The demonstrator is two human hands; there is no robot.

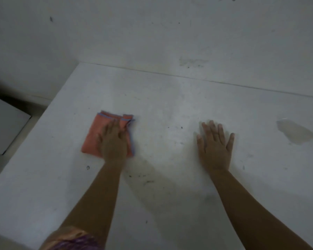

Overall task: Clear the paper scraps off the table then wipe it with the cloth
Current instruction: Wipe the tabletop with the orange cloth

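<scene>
- Two hands lie on the white table (170, 109), both arms bare and reaching forward from the near edge.
- Folded into a rough square, the cloth (94, 136) is salmon-pink with a blue-grey hem; it sits flat on the left part of the table, near the left edge.
- Palm down, the left hand (113, 141) presses on the cloth, fingers straight and close together, pointing away; it is slightly blurred.
- Well apart to the right, the right hand (215, 147) rests flat on the bare top, fingers straight and spread wide, holding nothing.
- Small dark specks and scuffs dot the table between and before the hands.
- Near the right edge lies a pale stain (294, 132).
- Left of the table, lower down, a white box (5, 125) shows; what it holds cannot be told.
</scene>
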